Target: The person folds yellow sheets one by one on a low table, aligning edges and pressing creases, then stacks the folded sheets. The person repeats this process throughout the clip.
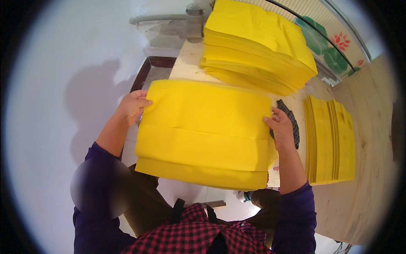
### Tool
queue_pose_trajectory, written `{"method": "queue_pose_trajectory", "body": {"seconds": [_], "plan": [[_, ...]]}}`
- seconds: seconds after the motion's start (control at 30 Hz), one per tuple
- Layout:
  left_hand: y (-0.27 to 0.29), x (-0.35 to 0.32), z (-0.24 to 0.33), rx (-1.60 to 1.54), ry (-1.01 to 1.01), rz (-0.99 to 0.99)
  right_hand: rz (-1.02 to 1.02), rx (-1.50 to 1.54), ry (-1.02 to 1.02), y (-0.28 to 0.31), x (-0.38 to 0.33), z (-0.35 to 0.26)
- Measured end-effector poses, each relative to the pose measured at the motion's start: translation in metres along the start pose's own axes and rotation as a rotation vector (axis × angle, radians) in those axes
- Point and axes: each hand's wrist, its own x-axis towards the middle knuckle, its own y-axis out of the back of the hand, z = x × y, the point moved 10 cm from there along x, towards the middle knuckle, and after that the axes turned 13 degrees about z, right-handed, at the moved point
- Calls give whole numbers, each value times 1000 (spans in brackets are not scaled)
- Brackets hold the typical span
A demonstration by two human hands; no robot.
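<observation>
Between my two hands is a wide piece of yellow felt-like fabric (203, 114), held by its side edges above my lap. A fold or layer line crosses its middle, and more layered edges show along the bottom; how many layers there are I cannot tell. My left hand (135, 106) is closed on the upper left corner, thumb on top. At the right edge my right hand (282, 127) pinches the fabric, its thumb also on top and the other fingers partly hidden behind. Just beyond the fabric, on the table, stands a tall stack of yellow fabric sheets (258, 46).
A second stack of yellow folded sheets (330, 142) rests at the table's right side, against a wooden panel (372, 122). Dark grey crumpled cloth (289, 120) lies beside my right hand. A glass jar (195, 25) stands behind, with a brown-rimmed tray (146, 70) at the left.
</observation>
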Motion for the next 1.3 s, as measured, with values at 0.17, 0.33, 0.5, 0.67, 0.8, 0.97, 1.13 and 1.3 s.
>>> {"method": "queue_pose_trajectory", "body": {"seconds": [0.17, 0.33, 0.5, 0.67, 0.8, 0.97, 1.13, 1.3], "plan": [[3, 8, -4, -5, -12, -34, -6, 110, -17, -2, 0, 4], [3, 8, -5, -8, -28, -31, 50, 98, 37, 5, 1, 4], [4, 8, -5, -51, -7, -27, 80, 157, 48, 6, 0, -1], [5, 8, -5, -38, -17, 7, 70, 152, 147, 3, -7, -11], [-1, 2, -1, -92, -25, 6, 69, 203, 194, 4, -6, -12], [-2, -2, 2, -57, -23, 32, 80, 157, 165, 8, 1, -3], [0, -2, 0, -46, -21, 52, 112, 148, 140, 12, 6, 5], [-2, -1, -1, -101, -8, 18, 108, 186, 145, 10, 7, 4]]}}
